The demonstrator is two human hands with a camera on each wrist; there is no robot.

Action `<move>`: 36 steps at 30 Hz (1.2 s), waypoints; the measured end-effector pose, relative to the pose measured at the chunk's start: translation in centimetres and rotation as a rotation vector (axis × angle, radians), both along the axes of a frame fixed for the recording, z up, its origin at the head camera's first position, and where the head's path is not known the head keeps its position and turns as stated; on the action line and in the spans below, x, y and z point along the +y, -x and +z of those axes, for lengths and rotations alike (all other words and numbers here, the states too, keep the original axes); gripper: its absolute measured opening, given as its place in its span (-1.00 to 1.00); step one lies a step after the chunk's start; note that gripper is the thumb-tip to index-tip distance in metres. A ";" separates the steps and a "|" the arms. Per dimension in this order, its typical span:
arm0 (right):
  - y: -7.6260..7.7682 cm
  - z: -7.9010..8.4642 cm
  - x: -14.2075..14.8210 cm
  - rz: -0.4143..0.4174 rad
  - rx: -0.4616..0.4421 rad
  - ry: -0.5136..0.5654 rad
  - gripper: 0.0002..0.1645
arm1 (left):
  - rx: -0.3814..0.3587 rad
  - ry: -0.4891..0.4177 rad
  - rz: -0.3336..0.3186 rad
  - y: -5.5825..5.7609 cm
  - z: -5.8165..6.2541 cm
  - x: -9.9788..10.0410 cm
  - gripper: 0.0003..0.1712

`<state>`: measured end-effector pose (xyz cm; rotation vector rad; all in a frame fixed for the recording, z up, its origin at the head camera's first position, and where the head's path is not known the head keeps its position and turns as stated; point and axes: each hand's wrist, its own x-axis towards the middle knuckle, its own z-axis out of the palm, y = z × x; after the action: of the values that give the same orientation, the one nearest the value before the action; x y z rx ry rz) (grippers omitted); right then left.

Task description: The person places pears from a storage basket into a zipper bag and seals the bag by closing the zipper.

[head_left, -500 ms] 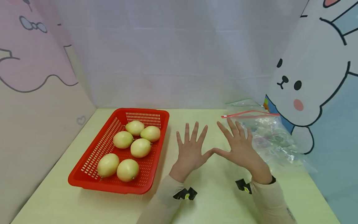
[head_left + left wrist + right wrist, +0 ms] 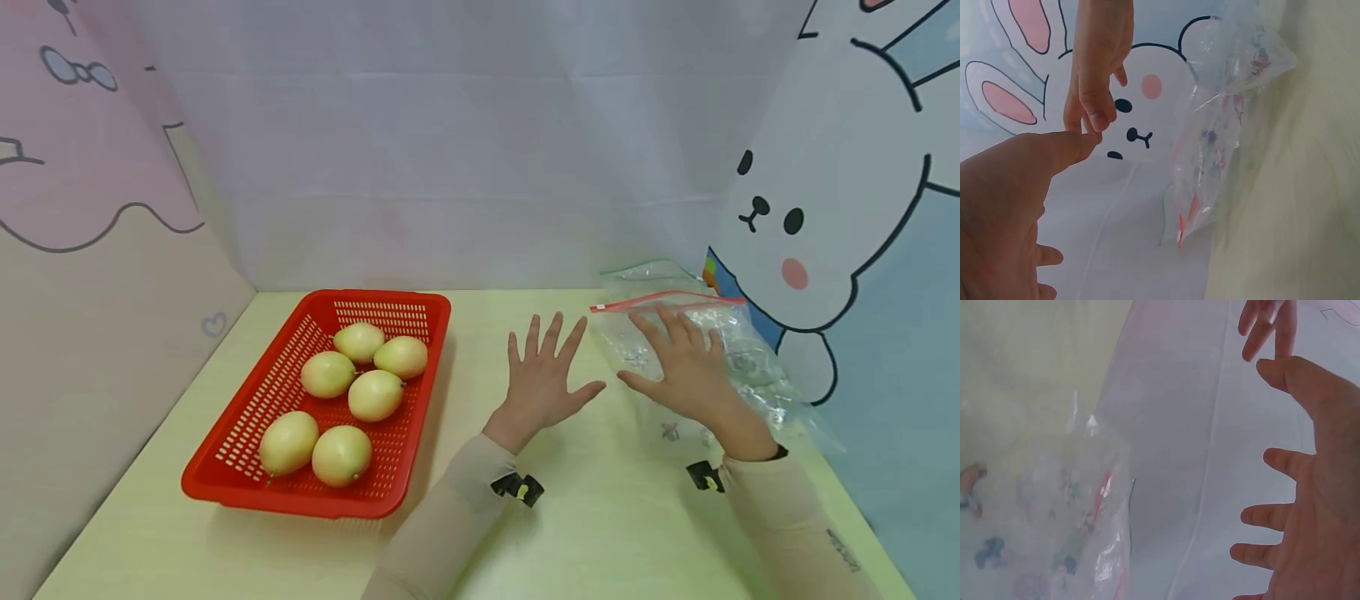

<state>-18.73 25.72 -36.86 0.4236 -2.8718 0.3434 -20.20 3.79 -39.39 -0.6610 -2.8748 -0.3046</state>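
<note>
Both hands are held out over the table, fingers spread and holding nothing. In the head view the left hand [image 2: 542, 390] is right of the red basket, its thumb pointing toward the right hand. The right hand [image 2: 688, 375] overlaps the clear plastic zip bags [image 2: 750, 350], one with a red zip edge, another behind it with a green one. Small printed figures show on the plastic bag [image 2: 1035, 531] in the right wrist view. A narrow gap separates the two thumb tips in the head view.
On the left of the table [image 2: 600, 533] stands a red plastic basket [image 2: 300, 503] holding several pale yellow-green round fruits [image 2: 341, 456] with short stems. A white cloth wall [image 2: 480, 167] closes the back. Printed panels, one with a rabbit [image 2: 847, 250], flank both sides.
Both hands have moved to the right, and their thumbs, which met before, are now apart. The right hand has come over the bags. Basket and fruits stay put.
</note>
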 end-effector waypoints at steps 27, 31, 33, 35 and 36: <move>3.9 -1.0 10.5 -0.248 -0.253 -0.098 0.13 | -0.108 0.034 -0.059 3.6 -2.7 5.9 0.11; 4.4 -1.4 11.2 -0.264 -0.318 -0.080 0.18 | -0.146 0.032 -0.055 4.2 -3.5 6.9 0.11; 4.6 -1.6 11.5 -0.265 -0.342 -0.078 0.19 | -0.159 0.032 -0.057 4.3 -3.8 7.4 0.11; 4.8 -2.0 11.9 -0.262 -0.356 -0.074 0.18 | -0.169 0.038 -0.052 4.4 -4.0 7.9 0.11; 4.9 -2.2 12.0 -0.259 -0.361 -0.076 0.18 | -0.176 0.043 -0.049 4.4 -4.2 8.1 0.11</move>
<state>-23.61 37.76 -39.07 -0.0054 -3.2463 0.2891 -24.64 11.94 -43.56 -0.7482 -3.0433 -0.3240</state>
